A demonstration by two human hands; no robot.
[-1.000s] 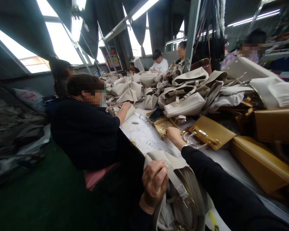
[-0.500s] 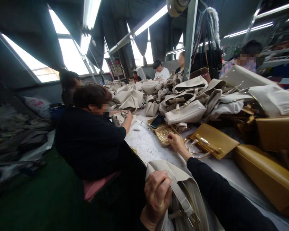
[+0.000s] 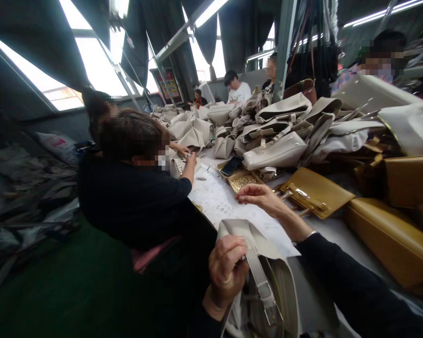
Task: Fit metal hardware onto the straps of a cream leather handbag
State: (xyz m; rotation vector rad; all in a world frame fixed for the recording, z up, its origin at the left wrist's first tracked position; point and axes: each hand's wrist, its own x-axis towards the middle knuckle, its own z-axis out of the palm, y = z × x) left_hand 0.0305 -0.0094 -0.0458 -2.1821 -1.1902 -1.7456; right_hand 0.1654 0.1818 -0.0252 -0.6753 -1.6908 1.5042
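Note:
My left hand (image 3: 227,270) is closed around the edge and strap of a beige handbag (image 3: 268,277) that rests at the near edge of the table. My right hand (image 3: 259,195) hovers above the white table top, just in front of a small cardboard box of gold-coloured metal bits (image 3: 245,181). Its thumb and fingertips are pinched together; what they hold is too small to see. A dark phone (image 3: 231,165) lies in the neighbouring box.
A co-worker in a black top (image 3: 134,197) sits close on my left, handling a beige bag. Piles of beige bags (image 3: 278,136) cover the table's middle. Mustard-yellow bags (image 3: 387,225) lie on the right. Other people sit farther back.
My right hand has pulled back from the box of gold bits toward me, now pinched and raised over the table. My left hand still holds the beige bag.

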